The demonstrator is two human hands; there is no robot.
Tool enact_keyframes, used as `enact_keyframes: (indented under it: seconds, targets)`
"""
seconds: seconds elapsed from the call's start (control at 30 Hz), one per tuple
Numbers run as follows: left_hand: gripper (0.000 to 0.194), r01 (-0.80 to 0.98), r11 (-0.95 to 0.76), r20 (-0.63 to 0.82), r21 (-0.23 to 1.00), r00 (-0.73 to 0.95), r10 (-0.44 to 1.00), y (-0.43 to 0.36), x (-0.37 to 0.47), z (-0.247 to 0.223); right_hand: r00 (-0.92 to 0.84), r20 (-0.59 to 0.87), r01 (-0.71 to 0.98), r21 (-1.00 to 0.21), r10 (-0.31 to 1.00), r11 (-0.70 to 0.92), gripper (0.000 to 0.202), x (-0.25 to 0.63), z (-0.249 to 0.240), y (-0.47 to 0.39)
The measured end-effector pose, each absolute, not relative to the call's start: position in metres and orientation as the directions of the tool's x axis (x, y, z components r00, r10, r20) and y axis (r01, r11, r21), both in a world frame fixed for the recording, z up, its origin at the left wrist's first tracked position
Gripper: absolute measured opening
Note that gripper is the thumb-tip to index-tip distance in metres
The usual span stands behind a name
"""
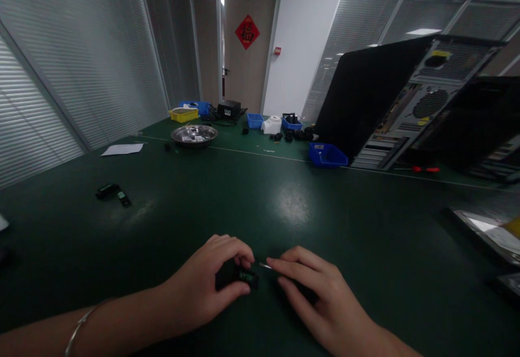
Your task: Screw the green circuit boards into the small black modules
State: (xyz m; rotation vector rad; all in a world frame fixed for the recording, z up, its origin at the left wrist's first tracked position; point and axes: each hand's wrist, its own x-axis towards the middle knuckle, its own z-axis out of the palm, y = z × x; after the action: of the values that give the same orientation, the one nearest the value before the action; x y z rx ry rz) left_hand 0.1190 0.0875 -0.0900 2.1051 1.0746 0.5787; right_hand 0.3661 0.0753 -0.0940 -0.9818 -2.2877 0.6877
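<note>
Low in the middle of the head view, my left hand (pixel 199 284) curls its thumb and fingers around a small black electronic part (pixel 248 277) with a bit of green circuit board showing. The fingers cover some of that part. Just to its right, my right hand (pixel 325 294) pinches a thin metal tool (pixel 265 265). Only the tool's bright tip shows, pointing left towards the black part with a small gap between them. Its handle is hidden in my fingers, so its exact kind cannot be made out.
Black pieces with green boards (pixel 117 194) lie at the left. Farther back are white paper (pixel 123 149), a metal bowl (pixel 194 134), a yellow tray (pixel 183 115) and a blue bin (pixel 327 155). A computer tower (pixel 390 97) stands at the right, near a red-handled tool (pixel 425 169).
</note>
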Motion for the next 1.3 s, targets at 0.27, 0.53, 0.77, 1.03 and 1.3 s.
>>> enact_keyframes:
  seconds: [0.27,0.53,0.77,1.03,1.3]
  targets:
    - [0.029,0.541,-0.412,0.042,0.733,0.568,0.822,0.088,0.119,-0.083,-0.570,0.298,0.435,-0.682,0.766,0.588,0.033,0.367,-0.093,0.075]
    - [0.030,0.606,-0.464,0.085,0.646,0.547,0.833,0.110,0.098,-0.086,-0.559,0.292,0.406,-0.719,0.776,0.564,0.034,0.367,-0.091,0.074]
    - [0.043,0.855,-0.226,0.177,0.468,0.160,0.971,0.161,0.005,-0.067,-0.570,0.265,0.388,-0.748,0.778,0.539,0.034,0.369,-0.090,0.074]
    - [0.059,0.927,-0.174,0.236,0.332,0.097,0.967,0.173,-0.050,-0.090,-0.579,0.263,0.371,-0.758,0.772,0.537,0.034,0.368,-0.089,0.075]
    - [0.037,0.943,-0.265,0.260,0.200,0.209,0.943,0.169,-0.049,-0.080,-0.596,0.259,0.365,-0.756,0.760,0.543,0.034,0.367,-0.088,0.075]
